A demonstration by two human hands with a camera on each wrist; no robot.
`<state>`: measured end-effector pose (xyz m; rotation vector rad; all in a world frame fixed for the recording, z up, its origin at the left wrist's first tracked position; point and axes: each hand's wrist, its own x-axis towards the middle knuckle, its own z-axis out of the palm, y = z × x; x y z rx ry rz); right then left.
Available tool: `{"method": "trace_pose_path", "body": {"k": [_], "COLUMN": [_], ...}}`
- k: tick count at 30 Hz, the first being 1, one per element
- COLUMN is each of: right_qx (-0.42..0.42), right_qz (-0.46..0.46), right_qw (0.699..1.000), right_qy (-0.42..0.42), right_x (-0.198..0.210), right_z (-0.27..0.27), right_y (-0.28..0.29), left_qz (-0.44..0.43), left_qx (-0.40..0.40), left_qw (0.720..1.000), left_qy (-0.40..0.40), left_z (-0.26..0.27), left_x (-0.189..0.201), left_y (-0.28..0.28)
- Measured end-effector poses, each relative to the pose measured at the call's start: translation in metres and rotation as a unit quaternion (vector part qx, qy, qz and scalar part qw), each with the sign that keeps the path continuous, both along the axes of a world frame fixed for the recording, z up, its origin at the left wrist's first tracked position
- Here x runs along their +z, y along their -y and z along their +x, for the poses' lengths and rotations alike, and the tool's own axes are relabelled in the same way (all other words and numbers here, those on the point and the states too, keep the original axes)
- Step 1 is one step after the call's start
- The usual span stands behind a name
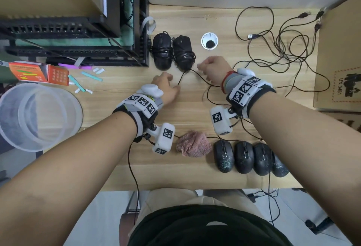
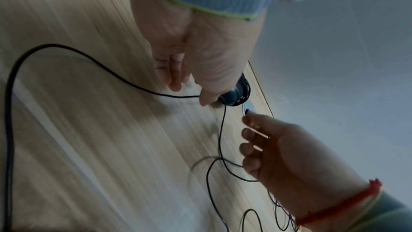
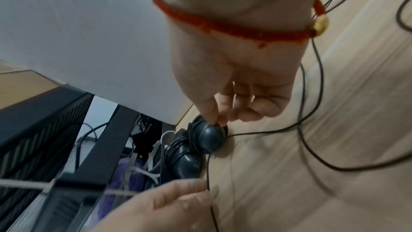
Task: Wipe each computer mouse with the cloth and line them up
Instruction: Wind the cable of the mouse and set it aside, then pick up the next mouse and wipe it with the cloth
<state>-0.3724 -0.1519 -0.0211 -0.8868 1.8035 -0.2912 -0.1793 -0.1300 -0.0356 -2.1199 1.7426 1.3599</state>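
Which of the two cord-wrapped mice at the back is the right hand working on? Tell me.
The right-hand one of the pair, nearer the desk grommet: the right hand pinches its cord there.

Both hands on cable, four mice lined

Your head camera looks straight down on the surface, both forearms reaching toward its far edge. Your left wrist camera sits close, facing along the left hand; the right wrist one does likewise along the right hand. All three share the cord-wrapped mouse there.
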Motion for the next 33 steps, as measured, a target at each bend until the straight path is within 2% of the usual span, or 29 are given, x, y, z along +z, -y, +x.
{"method": "trace_pose_path", "body": {"k": [3, 5, 9, 11, 13, 16, 18, 21, 23, 25, 28, 30, 33], "right_qx": [0.130, 0.227, 0.409, 0.465, 0.495, 0.467, 0.415, 0.273, 0.160, 0.093, 0.106, 0.113, 0.061], "right_qz": [0.050, 0.086, 0.126, 0.143, 0.130, 0.104, 0.085, 0.043, 0.025, -0.007, -0.045, -0.061, -0.077], "right_qw": [0.990, 0.970, 0.901, 0.867, 0.849, 0.870, 0.903, 0.960, 0.979, 0.980, 0.967, 0.965, 0.981], "right_qy": [0.014, 0.001, -0.066, -0.104, -0.129, -0.119, -0.073, 0.044, 0.120, 0.176, 0.225, 0.228, 0.166], "right_x": [0.011, 0.015, 0.006, -0.002, -0.008, -0.004, 0.006, 0.030, 0.042, 0.057, 0.064, 0.065, 0.059], "right_z": [0.005, 0.011, 0.033, 0.040, 0.042, 0.041, 0.031, 0.012, 0.000, -0.018, -0.040, -0.051, -0.075], "right_y": [-0.029, -0.054, -0.107, -0.124, -0.142, -0.150, -0.149, -0.150, -0.151, -0.163, -0.176, -0.181, -0.194], "left_qz": [-0.001, -0.003, 0.013, 0.024, 0.026, 0.031, 0.039, 0.049, 0.057, 0.068, 0.071, 0.079, 0.086], "left_qx": [0.023, 0.028, 0.035, 0.036, 0.035, 0.043, 0.052, 0.048, 0.090, 0.179, 0.287, 0.302, 0.301], "left_qw": [1.000, 1.000, 0.997, 0.996, 0.996, 0.997, 0.996, 0.996, 0.988, 0.962, 0.917, 0.909, 0.920], "left_qy": [-0.009, -0.013, -0.064, -0.080, -0.073, -0.058, -0.054, -0.062, -0.115, -0.193, -0.270, -0.278, -0.236], "left_z": [0.000, -0.001, -0.002, -0.002, -0.004, -0.005, -0.009, -0.019, -0.028, -0.048, -0.066, -0.073, -0.087], "left_x": [0.002, 0.007, 0.012, 0.015, 0.018, 0.018, 0.024, 0.040, 0.054, 0.074, 0.089, 0.094, 0.094], "left_y": [-0.007, -0.018, -0.046, -0.056, -0.079, -0.104, -0.119, -0.137, -0.145, -0.159, -0.168, -0.171, -0.187]}}
